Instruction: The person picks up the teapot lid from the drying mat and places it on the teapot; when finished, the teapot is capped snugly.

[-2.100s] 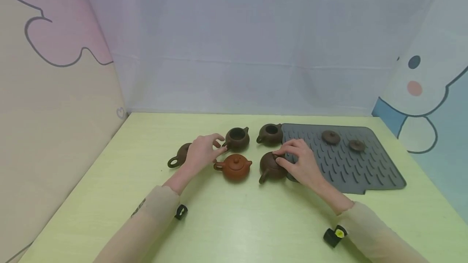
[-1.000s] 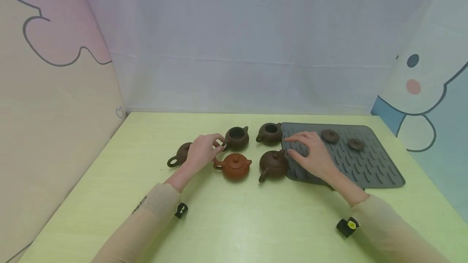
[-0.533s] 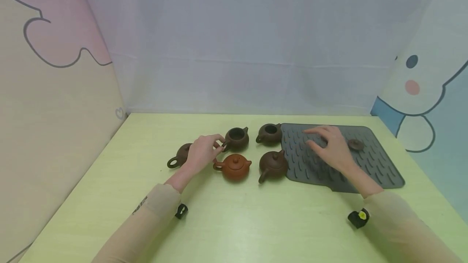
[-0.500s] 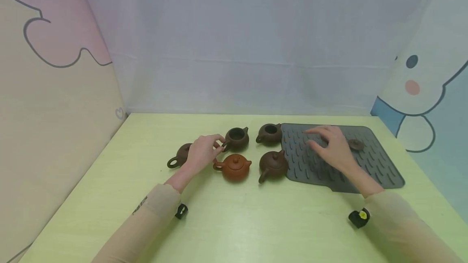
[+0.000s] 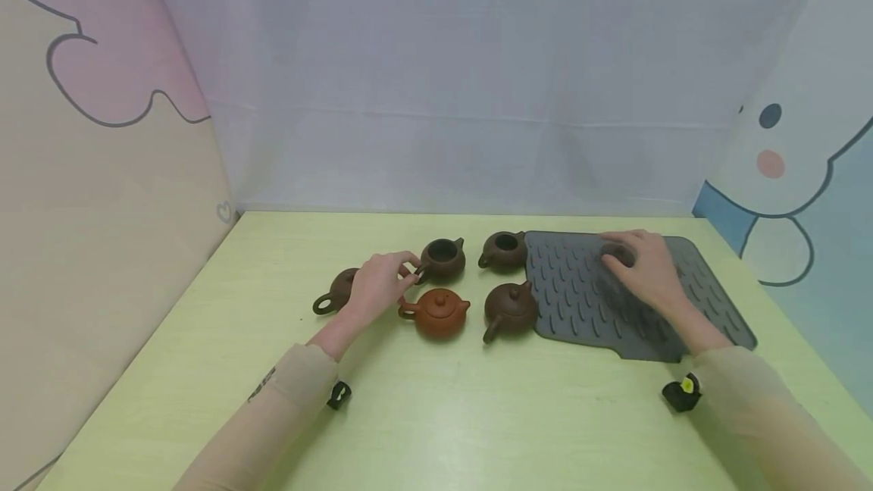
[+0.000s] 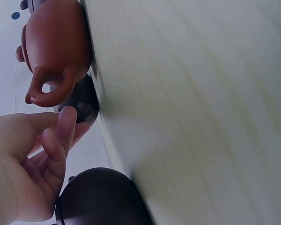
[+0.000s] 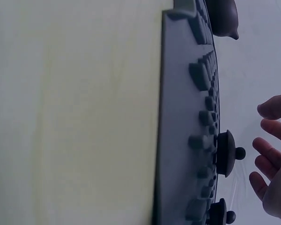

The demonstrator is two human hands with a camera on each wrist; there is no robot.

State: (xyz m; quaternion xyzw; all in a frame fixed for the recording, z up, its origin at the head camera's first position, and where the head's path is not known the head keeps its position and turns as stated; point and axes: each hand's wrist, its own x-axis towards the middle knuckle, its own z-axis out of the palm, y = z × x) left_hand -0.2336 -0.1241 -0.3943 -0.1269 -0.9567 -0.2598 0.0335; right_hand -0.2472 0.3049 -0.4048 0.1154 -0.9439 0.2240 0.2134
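My left hand (image 5: 375, 283) pinches the handle of a dark brown lidless teapot (image 5: 443, 256) at the back middle. In the left wrist view the left hand (image 6: 42, 159) partly covers that pot behind the orange teapot (image 6: 58, 40). My right hand (image 5: 644, 267) hovers over the grey mat (image 5: 569, 294), fingers spread and slightly bent around a brown teapot lid (image 5: 618, 252). A gap shows between the fingers and the lid (image 7: 226, 153) in the right wrist view. A second lid (image 7: 218, 213) lies on the mat; in the head view the right hand hides it.
A second lidless brown teapot (image 5: 505, 250) stands by the mat's left edge. In front are a lidded brown teapot (image 5: 510, 309) and the lidded orange teapot (image 5: 439, 314). Another brown teapot (image 5: 339, 290) is partly hidden behind the left hand. Cloth backdrops (image 5: 470, 97) surround the table.
My right hand has let go of the front brown teapot's lid, now seated on the pot, and moved right over the mat to the loose lids. The left hand has stayed in place.
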